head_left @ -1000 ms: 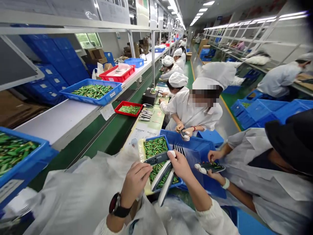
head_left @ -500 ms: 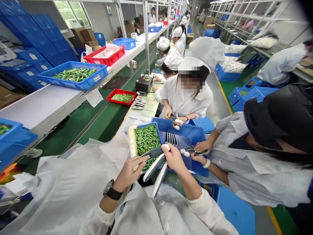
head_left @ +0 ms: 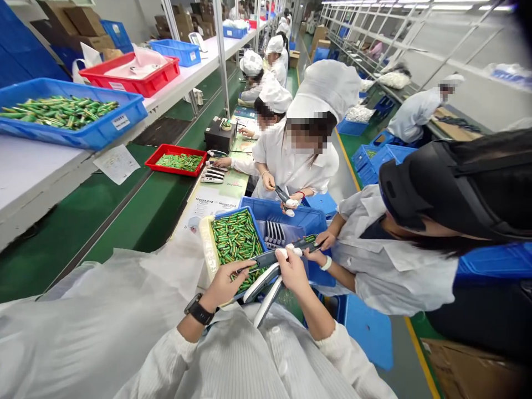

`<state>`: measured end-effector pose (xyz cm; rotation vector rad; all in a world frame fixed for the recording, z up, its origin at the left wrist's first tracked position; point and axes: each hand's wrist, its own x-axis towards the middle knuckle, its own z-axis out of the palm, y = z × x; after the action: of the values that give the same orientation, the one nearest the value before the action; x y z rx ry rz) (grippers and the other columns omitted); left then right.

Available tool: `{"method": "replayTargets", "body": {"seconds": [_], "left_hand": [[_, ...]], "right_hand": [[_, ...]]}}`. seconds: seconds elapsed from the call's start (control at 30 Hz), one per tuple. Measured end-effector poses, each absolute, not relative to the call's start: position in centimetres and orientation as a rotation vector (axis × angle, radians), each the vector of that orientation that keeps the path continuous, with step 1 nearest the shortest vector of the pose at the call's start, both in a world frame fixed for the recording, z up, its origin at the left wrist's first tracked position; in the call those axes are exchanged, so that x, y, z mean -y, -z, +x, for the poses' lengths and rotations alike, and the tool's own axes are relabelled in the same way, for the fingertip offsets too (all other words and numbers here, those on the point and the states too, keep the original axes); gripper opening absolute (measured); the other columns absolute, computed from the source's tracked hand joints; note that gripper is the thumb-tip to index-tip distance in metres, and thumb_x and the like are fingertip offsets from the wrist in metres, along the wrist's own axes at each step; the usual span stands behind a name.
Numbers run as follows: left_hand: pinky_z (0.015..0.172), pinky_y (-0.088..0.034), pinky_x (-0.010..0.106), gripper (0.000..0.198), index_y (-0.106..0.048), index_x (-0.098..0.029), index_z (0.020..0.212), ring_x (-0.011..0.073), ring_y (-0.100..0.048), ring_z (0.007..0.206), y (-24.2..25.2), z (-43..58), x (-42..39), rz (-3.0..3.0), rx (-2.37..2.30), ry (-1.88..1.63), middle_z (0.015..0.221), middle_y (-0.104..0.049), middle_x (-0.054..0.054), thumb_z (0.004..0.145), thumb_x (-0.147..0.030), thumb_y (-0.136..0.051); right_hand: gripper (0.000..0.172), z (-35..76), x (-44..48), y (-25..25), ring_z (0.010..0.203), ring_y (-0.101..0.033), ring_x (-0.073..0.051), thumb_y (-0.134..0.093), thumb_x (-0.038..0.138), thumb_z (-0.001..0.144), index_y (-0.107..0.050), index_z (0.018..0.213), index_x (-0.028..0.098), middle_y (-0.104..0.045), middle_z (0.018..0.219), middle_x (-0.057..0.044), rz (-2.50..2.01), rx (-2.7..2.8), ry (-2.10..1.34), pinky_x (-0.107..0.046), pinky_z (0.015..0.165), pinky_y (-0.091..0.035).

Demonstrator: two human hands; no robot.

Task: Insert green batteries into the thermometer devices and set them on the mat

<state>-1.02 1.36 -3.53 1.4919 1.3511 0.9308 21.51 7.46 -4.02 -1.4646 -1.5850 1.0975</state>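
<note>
My right hand (head_left: pixel 293 271) is closed round the white ends of three long white-and-dark-grey handheld devices (head_left: pixel 261 284), which fan out to the left and down. My left hand (head_left: pixel 228 284), with a black watch on its wrist, grips the dark far end of the topmost device (head_left: pixel 266 258) between thumb and fingers. What lies under those fingertips is hidden. Just beyond my hands is a blue bin heaped with green batteries (head_left: pixel 236 235). Several similar devices (head_left: pixel 274 234) stand in a row in a larger blue bin (head_left: pixel 305 213) behind.
At my right, a co-worker's hands (head_left: pixel 322 246) hold similar devices close to my right hand. Across the bin another co-worker (head_left: pixel 297 155) holds devices too. A red tray of batteries (head_left: pixel 177 160) rests on the green conveyor (head_left: pixel 103 213). A blue battery tray (head_left: pixel 70 113) sits on the left shelf.
The camera view has shifted, so the surroundings sit further left. The co-worker's hands at right are now nearer my right hand. My hands keep hold of the devices.
</note>
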Motion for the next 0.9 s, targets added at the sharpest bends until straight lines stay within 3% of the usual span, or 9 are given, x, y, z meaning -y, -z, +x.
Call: {"method": "replayTargets", "body": {"seconds": [0.07, 0.13, 0.23, 0.3, 0.4, 0.6, 0.67, 0.77, 0.9], "left_hand": [[0.091, -0.053, 0.035, 0.041, -0.056, -0.021, 0.132, 0.0214, -0.064, 0.107, 4.9, -2.2, -2.1, 1.509, -1.361, -1.013, 0.130, -0.063, 0.013, 0.094, -0.034, -0.051], [0.094, -0.051, 0.037, 0.034, -0.056, -0.019, 0.126, 0.0222, -0.063, 0.109, 6.6, -3.5, -3.2, 1.623, -1.527, -0.949, 0.125, -0.063, 0.014, 0.094, -0.029, -0.049], [0.094, -0.046, 0.041, 0.020, -0.064, -0.018, 0.105, 0.0263, -0.061, 0.104, 9.2, -4.8, -5.4, 1.946, -1.842, -0.406, 0.104, -0.066, 0.012, 0.089, -0.026, -0.055], [0.093, -0.044, 0.043, 0.020, -0.067, -0.018, 0.101, 0.0288, -0.061, 0.102, 10.6, -4.9, -6.6, 2.088, -1.903, -0.056, 0.102, -0.066, 0.013, 0.085, -0.030, -0.061], [0.090, -0.043, 0.044, 0.021, -0.070, -0.018, 0.096, 0.0303, -0.062, 0.099, 11.9, -4.2, -7.6, 2.173, -1.872, 0.110, 0.100, -0.066, 0.013, 0.083, -0.033, -0.065], [0.087, -0.044, 0.044, 0.017, -0.072, -0.015, 0.079, 0.0323, -0.064, 0.098, 12.3, -3.9, -7.8, 2.152, -1.826, 0.069, 0.090, -0.069, 0.016, 0.085, -0.020, -0.056], [0.084, -0.046, 0.040, 0.021, -0.073, -0.017, 0.085, 0.0285, -0.066, 0.094, 11.7, -4.6, -7.5, 2.134, -1.790, 0.036, 0.089, -0.071, 0.013, 0.089, -0.023, -0.054], [0.076, -0.049, 0.033, 0.024, -0.069, -0.020, 0.107, 0.0212, -0.067, 0.083, 9.8, -5.8, -6.6, 1.942, -1.806, -0.276, 0.094, -0.073, 0.007, 0.091, -0.032, -0.056], [0.065, -0.048, 0.028, 0.021, -0.068, -0.020, 0.094, 0.0160, -0.061, 0.068, 4.9, -6.4, -4.4, 1.614, -1.733, -0.819, 0.079, -0.069, 0.002, 0.086, -0.039, -0.064]], "right_hand": [[0.044, 22.1, -7.5, 4.3, 0.062, -0.047, -0.015, -0.043, 0.058, 0.094, -0.052, 0.075, 0.020, -0.051, 0.064, 0.002, -1.504, 1.583, -1.029, -0.026, 0.061, -0.036], [0.043, 22.8, -7.6, 4.4, 0.064, -0.049, -0.016, -0.044, 0.057, 0.094, -0.053, 0.076, 0.020, -0.053, 0.065, 0.001, -1.537, 1.595, -0.959, -0.025, 0.063, -0.037], [0.042, 23.5, -7.6, 4.5, 0.068, -0.052, -0.016, -0.045, 0.056, 0.094, -0.055, 0.077, 0.019, -0.058, 0.068, -0.001, -1.571, 1.623, -0.913, -0.025, 0.064, -0.038], [0.042, 23.7, -7.5, 4.8, 0.067, -0.053, -0.017, -0.045, 0.056, 0.094, -0.056, 0.078, 0.019, -0.060, 0.069, -0.001, -1.590, 1.624, -0.912, -0.025, 0.063, -0.038], [0.042, 23.7, -7.3, 5.3, 0.064, -0.053, -0.017, -0.047, 0.057, 0.093, -0.058, 0.080, 0.019, -0.060, 0.068, -0.001, -1.629, 1.594, -0.928, -0.026, 0.062, -0.038], [0.041, 23.4, -6.8, 5.4, 0.060, -0.048, -0.015, -0.049, 0.055, 0.092, -0.056, 0.075, 0.019, -0.056, 0.065, 0.000, -1.591, 1.526, -0.969, -0.026, 0.058, -0.037], [0.040, 23.3, -6.6, 4.8, 0.062, -0.049, -0.015, -0.048, 0.054, 0.093, -0.057, 0.077, 0.019, -0.056, 0.068, 0.000, -1.546, 1.504, -0.998, -0.026, 0.059, -0.037], [0.038, 23.2, -6.4, 3.5, 0.067, -0.050, -0.016, -0.048, 0.052, 0.094, -0.057, 0.079, 0.018, -0.058, 0.073, -0.001, -1.495, 1.506, -1.019, -0.026, 0.063, -0.038], [0.040, 23.0, -6.1, 2.0, 0.062, -0.045, -0.014, -0.047, 0.053, 0.095, -0.050, 0.073, 0.020, -0.050, 0.065, 0.003, -1.504, 1.507, -1.068, -0.025, 0.060, -0.035]]}}
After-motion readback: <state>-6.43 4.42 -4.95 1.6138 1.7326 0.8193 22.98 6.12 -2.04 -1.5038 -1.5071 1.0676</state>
